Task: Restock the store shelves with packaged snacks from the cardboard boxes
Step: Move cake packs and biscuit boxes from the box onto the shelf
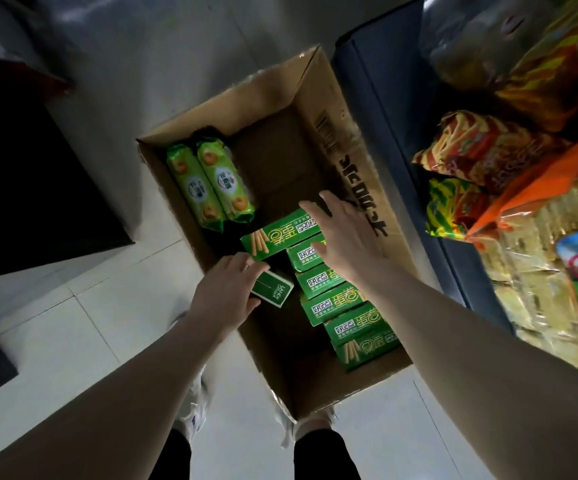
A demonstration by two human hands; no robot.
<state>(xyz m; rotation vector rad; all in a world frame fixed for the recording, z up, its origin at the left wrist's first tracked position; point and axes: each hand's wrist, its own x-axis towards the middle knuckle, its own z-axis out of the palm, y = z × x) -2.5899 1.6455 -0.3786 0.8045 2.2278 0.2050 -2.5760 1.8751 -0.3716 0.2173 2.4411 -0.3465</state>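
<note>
Pale tiled floor fills the lower and left frame; a dark cabinet-like block stands at far left.

Centre frame: an open cardboard box rests on the floor, flaps up. In its upper-left corner lie two green biscuit sleeves, side by side and touching. Along its right wall, a row of green stick-snack cartons runs toward the lower frame. One further carton lies across the top of that row.

Left hand: forearm enters from lower left, palm down. The grip is curled, fingertips at the near edge of the crosswise carton and over a small dark-green pack; whether it is clamped on either cannot be told.

Right hand: forearm enters from lower right, palm down, fingers spread apart and straight, above the far end of the crosswise carton; contact cannot be confirmed.

Right frame: a blue shelf carries bagged snacks in red, yellow and orange wrappers.
</note>
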